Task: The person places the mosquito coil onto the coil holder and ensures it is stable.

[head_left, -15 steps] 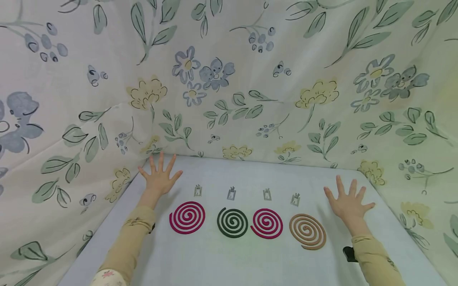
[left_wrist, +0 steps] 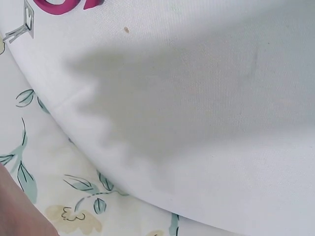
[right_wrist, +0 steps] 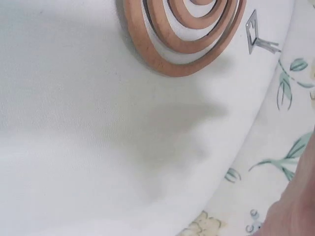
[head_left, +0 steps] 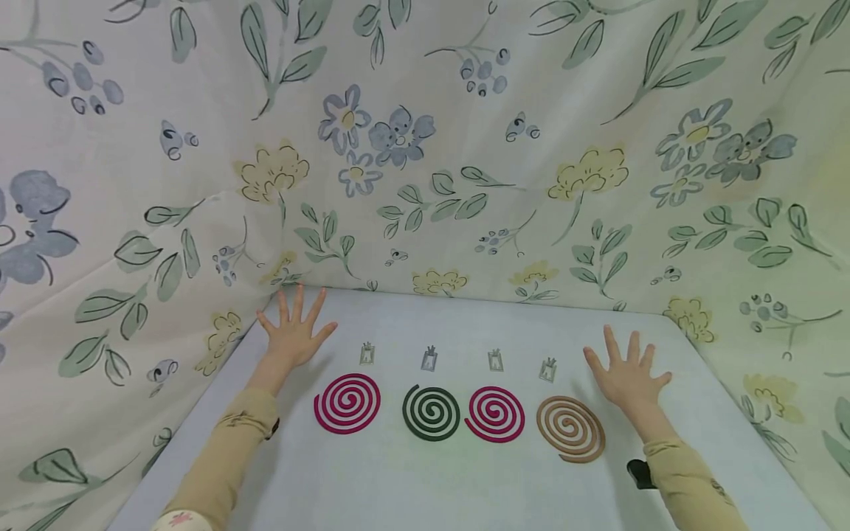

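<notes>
The left hand (head_left: 291, 341) is seen at centre-left of the head frame, fingers spread, grip released; the right hand (head_left: 627, 380) is likewise splayed and released at right. Across the lower centre, a flat magenta spiral coil (head_left: 348, 402), a dark green spiral coil (head_left: 432, 413), a second magenta spiral coil (head_left: 494, 414) and a tan, matte spiral coil (head_left: 569, 423) are laid in a row. Above them, four small silvery metal stands (head_left: 429, 359), rectangular with pronged ends, are set on the finely textured white tabletop (head_left: 425, 487). Wrinkled floral-printed cloth (head_left: 425, 247) is spread across the upper frame.
</notes>
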The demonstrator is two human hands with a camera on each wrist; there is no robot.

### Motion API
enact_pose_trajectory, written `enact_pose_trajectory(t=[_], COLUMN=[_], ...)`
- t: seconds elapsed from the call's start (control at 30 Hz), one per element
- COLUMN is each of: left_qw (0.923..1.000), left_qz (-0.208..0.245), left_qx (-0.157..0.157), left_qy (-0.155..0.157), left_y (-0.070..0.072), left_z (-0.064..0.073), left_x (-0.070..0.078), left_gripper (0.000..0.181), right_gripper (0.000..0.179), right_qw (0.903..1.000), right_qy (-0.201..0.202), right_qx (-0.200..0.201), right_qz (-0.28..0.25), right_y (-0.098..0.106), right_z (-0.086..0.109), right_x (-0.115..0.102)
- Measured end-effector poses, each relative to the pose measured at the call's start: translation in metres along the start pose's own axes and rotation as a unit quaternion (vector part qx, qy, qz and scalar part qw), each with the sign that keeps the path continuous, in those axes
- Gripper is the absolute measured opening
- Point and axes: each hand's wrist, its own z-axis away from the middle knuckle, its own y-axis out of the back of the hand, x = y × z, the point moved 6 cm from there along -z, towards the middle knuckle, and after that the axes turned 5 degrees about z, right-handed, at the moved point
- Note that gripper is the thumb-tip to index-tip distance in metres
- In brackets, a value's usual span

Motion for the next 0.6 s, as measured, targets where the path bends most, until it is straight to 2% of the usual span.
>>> enact_pose_trajectory(t=[0.23, 0.6], left_qw=[0.9998, 0.9987], left_qz=[-0.007, -0.009], left_qx=[0.01, -0.002], left_qy=[-0.017, -0.049], left_y=[-0.003, -0.006], left_z=[0.001, 0.015], left_x=[-0.004, -0.006], left_gripper=[0.076, 0.076], right_gripper=[0.08, 0.079], right_qw=[0.9998, 0.9989], right_qy=[0.014, 0.038], right_qx=[-0.011, -0.027], right_qz=[-0.004, 0.0], right_y=[-0.003, -0.01], right_z=[0.004, 0.008], right_x=[-0.014, -0.042])
